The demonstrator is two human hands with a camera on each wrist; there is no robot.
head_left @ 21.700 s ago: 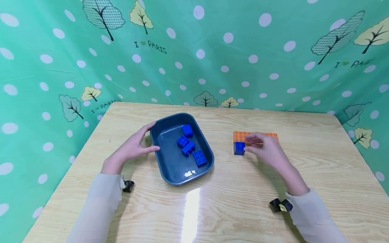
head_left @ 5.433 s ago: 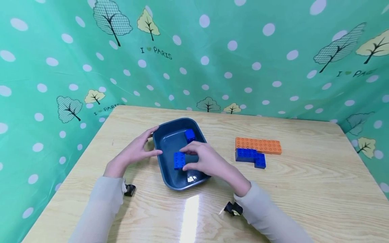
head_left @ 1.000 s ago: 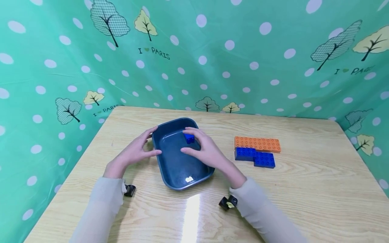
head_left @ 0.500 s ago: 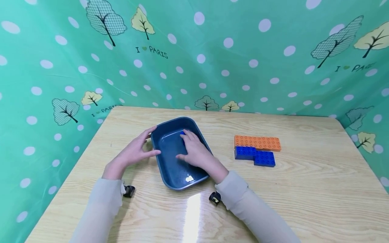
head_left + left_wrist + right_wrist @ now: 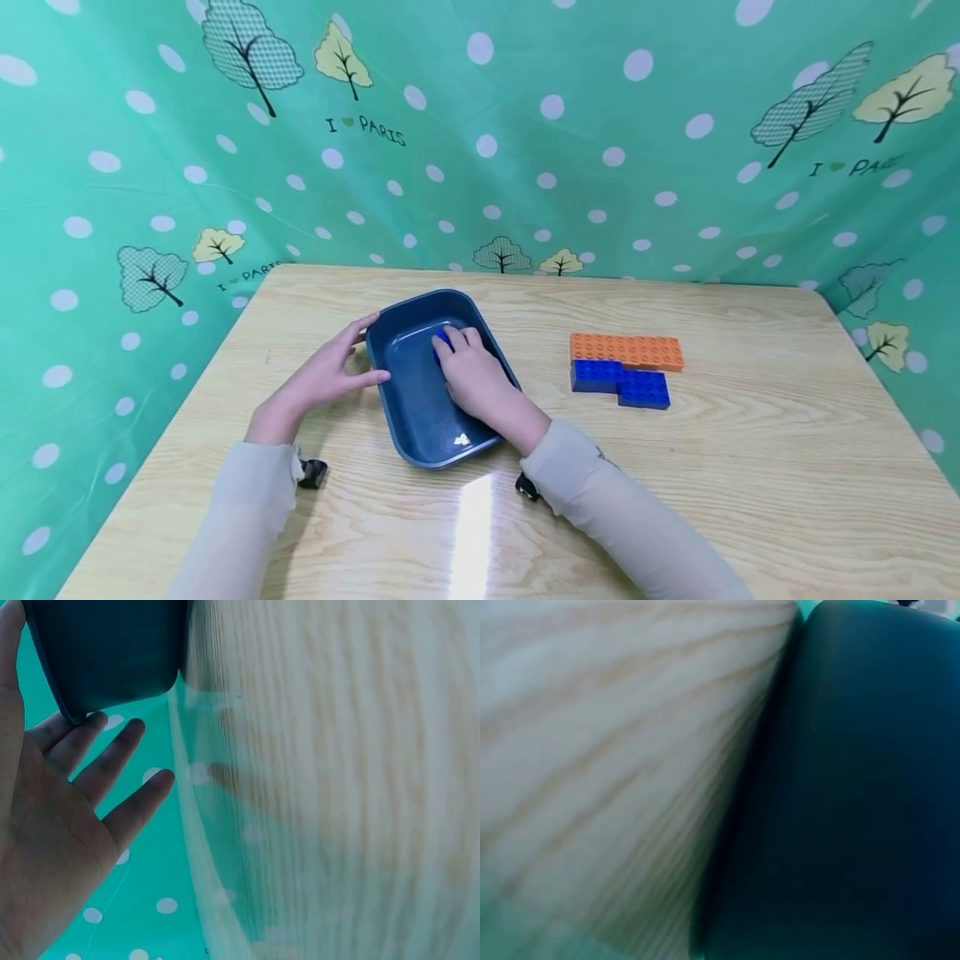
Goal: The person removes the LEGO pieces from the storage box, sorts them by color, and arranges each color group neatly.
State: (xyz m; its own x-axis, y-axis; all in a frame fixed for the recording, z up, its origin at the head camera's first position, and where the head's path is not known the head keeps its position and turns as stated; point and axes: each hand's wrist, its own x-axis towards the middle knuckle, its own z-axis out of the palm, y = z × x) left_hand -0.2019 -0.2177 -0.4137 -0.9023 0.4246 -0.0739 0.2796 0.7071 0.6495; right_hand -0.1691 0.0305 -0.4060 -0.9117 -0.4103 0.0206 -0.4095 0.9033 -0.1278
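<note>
My left hand rests against the left side of a dark blue plastic bin, its fingers spread along the rim. In the left wrist view, straight fingertips sit at and below the bin's edge. Inside the bin, the fingers of my right hand curl over a blue toy building brick at the far side. Most of that brick is hidden under the fingers. The right wrist view shows the bin's outer wall, not the hand.
Right of the bin lies a long orange studded brick. Along its near side are blue bricks, with more blue brickwork offset right and nearer. A polka-dot green curtain hangs behind the wooden table.
Blue bricks have gone from the bin to beside the orange brick over the earlier frames. In the last second my right hand lowered into the bin and closed over the blue brick there.
</note>
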